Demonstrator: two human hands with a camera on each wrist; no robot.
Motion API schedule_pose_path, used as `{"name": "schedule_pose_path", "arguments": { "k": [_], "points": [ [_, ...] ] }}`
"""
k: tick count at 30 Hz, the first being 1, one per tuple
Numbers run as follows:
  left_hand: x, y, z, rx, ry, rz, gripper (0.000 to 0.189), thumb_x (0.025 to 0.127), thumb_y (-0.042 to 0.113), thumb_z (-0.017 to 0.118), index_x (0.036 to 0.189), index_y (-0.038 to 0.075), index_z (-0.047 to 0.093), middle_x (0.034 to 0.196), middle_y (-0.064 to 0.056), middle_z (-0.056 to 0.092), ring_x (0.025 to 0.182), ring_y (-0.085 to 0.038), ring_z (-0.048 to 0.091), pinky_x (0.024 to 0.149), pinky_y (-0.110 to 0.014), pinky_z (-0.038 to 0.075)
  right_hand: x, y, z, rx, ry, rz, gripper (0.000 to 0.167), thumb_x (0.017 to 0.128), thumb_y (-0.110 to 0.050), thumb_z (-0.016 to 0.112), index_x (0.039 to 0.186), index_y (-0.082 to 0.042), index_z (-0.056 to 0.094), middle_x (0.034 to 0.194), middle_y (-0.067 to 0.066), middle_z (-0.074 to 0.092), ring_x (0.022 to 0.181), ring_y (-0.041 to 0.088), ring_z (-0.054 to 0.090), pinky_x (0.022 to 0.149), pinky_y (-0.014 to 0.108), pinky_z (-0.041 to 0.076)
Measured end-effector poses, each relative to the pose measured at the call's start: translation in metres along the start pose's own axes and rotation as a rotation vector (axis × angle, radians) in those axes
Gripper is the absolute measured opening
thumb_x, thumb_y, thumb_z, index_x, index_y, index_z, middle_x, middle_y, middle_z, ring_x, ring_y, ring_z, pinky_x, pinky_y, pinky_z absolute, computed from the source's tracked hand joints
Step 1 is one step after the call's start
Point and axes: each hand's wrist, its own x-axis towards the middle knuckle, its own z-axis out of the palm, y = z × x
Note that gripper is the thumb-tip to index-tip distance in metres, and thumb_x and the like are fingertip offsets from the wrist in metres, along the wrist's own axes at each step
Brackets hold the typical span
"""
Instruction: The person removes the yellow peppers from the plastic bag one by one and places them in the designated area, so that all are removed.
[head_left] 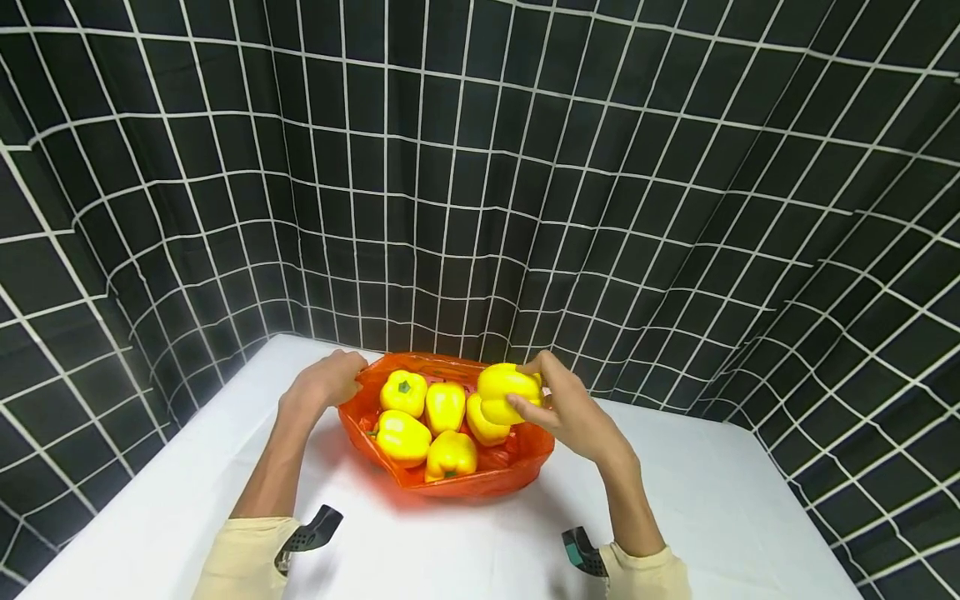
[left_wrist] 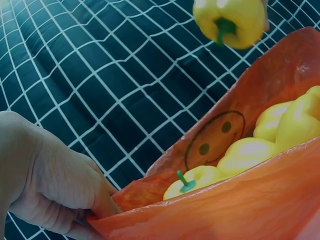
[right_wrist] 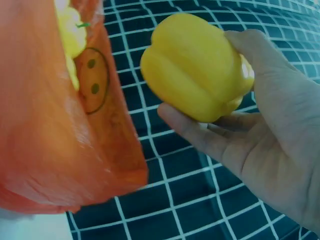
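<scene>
Hovering over the right side of an orange-red plastic bag [head_left: 487,485], one yellow bell pepper [head_left: 504,392] is in the grip of the person's right hand [head_left: 581,417]. The fingers and thumb are parted by the pepper's width and curl around its right end from opposite sides. Its green stem [left_wrist: 226,30], seen from the left wrist, is on the end turned away from that hand, and both wrist views show the pepper raised clear of the bag.

Five more yellow bell peppers [head_left: 446,407] lie close together inside the bag: one at the far left with its stem upward, one in the far middle, one at the near left, one at the near middle with its stem toward the near side, and one at the right, partly hidden behind the raised pepper. The bag's mouth gapes wide, and a dark smiley face [left_wrist: 215,140] is printed on its far wall.

At the bag's left corner, the left hand [head_left: 324,383] pinches the rim, its fingers drawn together on the plastic. The bag sits on a white table [head_left: 697,475]. Nearer, both forearms come out of beige sleeves [head_left: 247,550], each with a black wrist-worn device [head_left: 313,529] beside it. Black cloth with a white grid [head_left: 420,167] rises on the far, left and right sides.
</scene>
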Motion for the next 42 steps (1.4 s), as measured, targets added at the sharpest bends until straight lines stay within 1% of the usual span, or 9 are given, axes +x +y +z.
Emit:
{"name": "schedule_pose_path", "arguments": {
  "k": [4, 12, 17, 23, 27, 31, 34, 40, 42],
  "points": [
    [-0.001, 0.001, -0.001, -0.002, 0.001, 0.005, 0.024, 0.096, 0.002, 0.066, 0.119, 0.0, 0.073, 0.099, -0.012, 0.071, 0.094, -0.027, 0.06, 0.094, -0.047, 0.061, -0.005, 0.004, -0.012, 0.062, 0.097, 0.004, 0.037, 0.096, -0.014, 0.075, 0.12, -0.005, 0.048, 0.126, 0.018, 0.065, 0.106, 0.028, 0.068, 0.084, 0.038, 0.066],
    [-0.001, 0.0, -0.001, 0.001, 0.001, 0.007, 0.024, 0.096, 0.001, 0.064, 0.119, 0.001, 0.073, 0.096, -0.011, 0.07, 0.091, -0.026, 0.06, 0.093, -0.046, 0.062, -0.017, 0.019, -0.037, 0.051, 0.331, 0.076, 0.038, 0.095, -0.01, 0.074, 0.109, -0.001, 0.04, 0.105, 0.02, 0.067, 0.079, 0.02, 0.066, 0.073, 0.018, 0.059],
    [0.0, 0.002, -0.003, 0.004, 0.0, 0.013, 0.026, 0.096, 0.001, 0.064, 0.121, 0.0, 0.072, 0.099, -0.012, 0.071, 0.094, -0.027, 0.06, 0.096, -0.049, 0.06, -0.025, 0.024, -0.051, 0.165, 0.416, 0.161, 0.042, 0.098, -0.004, 0.066, 0.121, 0.003, 0.031, 0.123, 0.023, 0.053, 0.094, 0.013, 0.067, 0.08, 0.015, 0.06],
    [-0.001, 0.001, -0.003, 0.009, -0.013, 0.017, 0.025, 0.097, 0.001, 0.064, 0.119, 0.0, 0.073, 0.096, -0.011, 0.072, 0.089, -0.026, 0.061, 0.091, -0.046, 0.062, -0.032, 0.026, -0.06, 0.26, 0.434, 0.236, 0.075, 0.092, 0.003, 0.065, 0.152, -0.003, 0.019, 0.142, 0.025, 0.038, 0.116, 0.035, 0.059, 0.085, 0.013, 0.057],
    [-0.003, 0.002, -0.003, 0.001, -0.02, 0.016, 0.024, 0.097, 0.001, 0.063, 0.118, 0.001, 0.074, 0.095, -0.011, 0.07, 0.09, -0.026, 0.06, 0.09, -0.045, 0.062, -0.037, 0.028, -0.063, 0.263, 0.425, 0.251, 0.081, 0.085, 0.005, 0.061, 0.156, -0.01, 0.026, 0.139, 0.012, 0.041, 0.116, 0.029, 0.053, 0.087, 0.015, 0.054],
    [-0.004, 0.002, -0.004, 0.0, -0.016, 0.023, 0.024, 0.096, 0.001, 0.063, 0.118, 0.001, 0.074, 0.096, -0.011, 0.07, 0.091, -0.027, 0.059, 0.091, -0.046, 0.061, -0.04, 0.029, -0.066, 0.29, 0.449, 0.2, 0.079, 0.077, 0.009, 0.061, 0.15, -0.006, 0.034, 0.135, -0.007, 0.042, 0.114, 0.022, 0.049, 0.085, 0.02, 0.053],
    [-0.004, 0.002, -0.004, 0.0, -0.015, 0.025, 0.024, 0.096, 0.001, 0.063, 0.118, 0.001, 0.074, 0.095, -0.011, 0.07, 0.091, -0.027, 0.059, 0.09, -0.047, 0.061, -0.042, 0.033, -0.068, 0.272, 0.46, 0.155, 0.082, 0.074, 0.015, 0.064, 0.148, -0.002, 0.035, 0.136, -0.014, 0.041, 0.117, 0.018, 0.05, 0.087, 0.017, 0.055],
    [-0.003, 0.0, -0.003, -0.003, -0.022, 0.024, 0.024, 0.096, 0.001, 0.064, 0.118, 0.001, 0.073, 0.095, -0.011, 0.07, 0.089, -0.026, 0.06, 0.09, -0.046, 0.062, -0.044, 0.041, -0.07, 0.181, 0.467, 0.164, 0.084, 0.075, 0.014, 0.072, 0.149, -0.002, 0.036, 0.144, 0.0, 0.046, 0.125, 0.012, 0.051, 0.097, 0.012, 0.05],
    [-0.002, 0.0, -0.003, -0.005, -0.027, 0.028, 0.024, 0.096, 0.0, 0.064, 0.119, 0.0, 0.073, 0.096, -0.011, 0.071, 0.088, -0.025, 0.061, 0.09, -0.046, 0.062, -0.045, 0.042, -0.07, 0.136, 0.468, 0.186, 0.083, 0.076, 0.011, 0.075, 0.149, -0.002, 0.037, 0.148, 0.009, 0.048, 0.129, 0.018, 0.053, 0.104, 0.021, 0.047]
  ]
}}
